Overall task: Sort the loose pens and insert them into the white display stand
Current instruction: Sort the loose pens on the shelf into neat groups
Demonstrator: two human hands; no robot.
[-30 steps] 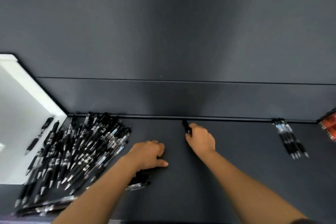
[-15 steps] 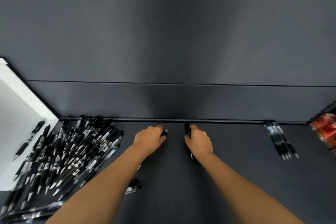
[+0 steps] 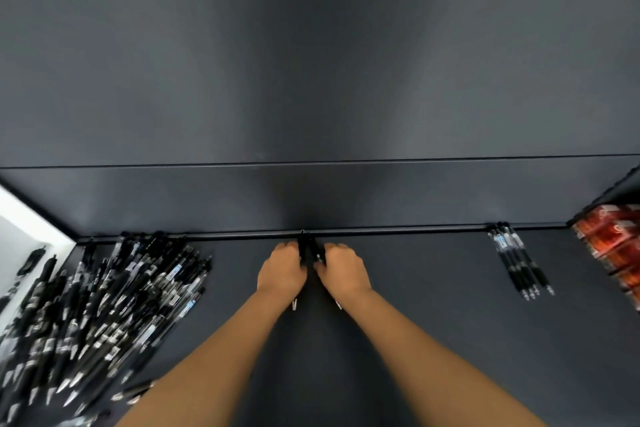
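Observation:
My left hand [image 3: 282, 270] and my right hand [image 3: 343, 269] lie side by side on the dark table, close to the back ledge. Each is shut on black pens [image 3: 308, 251] whose clip ends stick out between the two hands. Silver pen tips show below each wrist. A large heap of loose black pens [image 3: 104, 298] spreads over the table at the left. A small aligned bundle of black pens [image 3: 517, 262] lies at the right by the ledge. A white surface [image 3: 20, 239] at the far left edge carries a few pens; whether it is the stand I cannot tell.
A dark ledge [image 3: 381, 230] and wall run along the back of the table. A red patterned package [image 3: 613, 246] sits at the far right edge. Bare dark table [image 3: 433, 305] lies between my hands and the right bundle.
My left hand moved from beside the heap toward the back ledge with pens in it and now sits right against my right hand. The view has shifted slightly right.

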